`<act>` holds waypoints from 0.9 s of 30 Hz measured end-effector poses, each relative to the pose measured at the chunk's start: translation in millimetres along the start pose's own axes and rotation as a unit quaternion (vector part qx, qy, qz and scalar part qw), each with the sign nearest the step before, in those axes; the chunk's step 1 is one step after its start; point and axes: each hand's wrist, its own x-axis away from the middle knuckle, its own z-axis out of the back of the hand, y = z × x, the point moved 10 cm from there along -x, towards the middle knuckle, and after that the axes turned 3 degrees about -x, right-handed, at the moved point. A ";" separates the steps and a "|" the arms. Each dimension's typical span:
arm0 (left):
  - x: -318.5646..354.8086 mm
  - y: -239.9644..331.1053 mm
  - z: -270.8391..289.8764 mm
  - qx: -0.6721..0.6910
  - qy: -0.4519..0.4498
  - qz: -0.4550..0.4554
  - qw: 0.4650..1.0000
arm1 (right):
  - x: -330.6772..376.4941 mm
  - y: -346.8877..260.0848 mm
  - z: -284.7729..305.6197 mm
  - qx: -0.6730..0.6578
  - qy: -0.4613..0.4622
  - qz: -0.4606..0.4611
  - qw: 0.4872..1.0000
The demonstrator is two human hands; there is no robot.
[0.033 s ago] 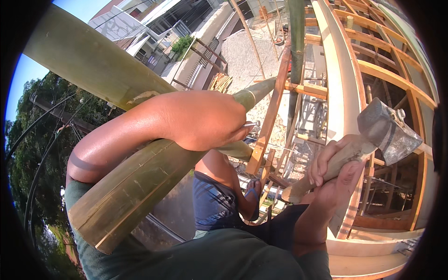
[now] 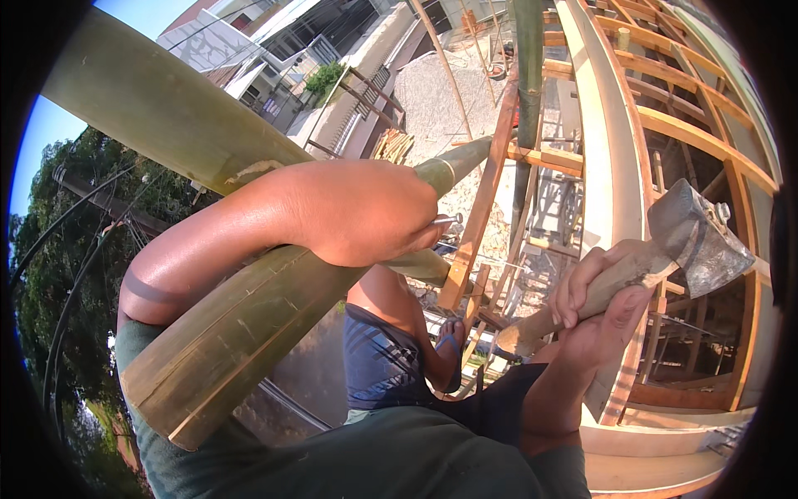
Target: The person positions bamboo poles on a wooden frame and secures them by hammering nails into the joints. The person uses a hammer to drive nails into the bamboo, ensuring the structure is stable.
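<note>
My left forearm crosses over a thick green bamboo pole point(image 2: 249, 333) whose cut end points toward me at the lower left. My left hand point(image 2: 374, 212) is closed on top of it, and a metal nail point(image 2: 449, 219) sticks out of the fingers with its head to the right. In my right hand point(image 2: 603, 291), at the right, is a short hatchet point(image 2: 694, 237) with a rough wooden handle and a blocky, flaring grey metal head. The fingers wrap round the handle; the head is up and clear of the bamboo.
Another thick bamboo pole point(image 2: 166, 104) slants across the upper left. A wooden strip point(image 2: 482, 208) crosses the bamboo beyond my left hand, near an upright pole point(image 2: 525, 91). Wooden roof framing point(image 2: 690, 133) fills the right. My foot point(image 2: 451, 349) is below; the ground lies far down.
The hatchet has shifted slightly to the right with my right hand, its head moving a little further out. My left hand and the nail are almost unmoved.
</note>
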 end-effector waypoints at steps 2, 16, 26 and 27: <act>15.3 -6.2 -0.7 -0.008 -0.029 0.047 0.998 | -10.7 18.0 -24.0 0.162 -0.051 -0.026 0.985; 1.9 -7.2 -0.5 0.008 -0.016 0.008 1.000 | -16.9 -0.3 -25.4 0.141 0.010 0.035 0.989; -22.5 0.5 2.0 0.019 0.022 -0.064 0.998 | 4.1 -23.2 24.3 -0.157 -0.033 0.048 0.986; -10.7 -2.6 6.4 0.014 0.015 -0.022 1.000 | 1.7 -13.7 17.3 -0.168 -0.053 0.031 0.984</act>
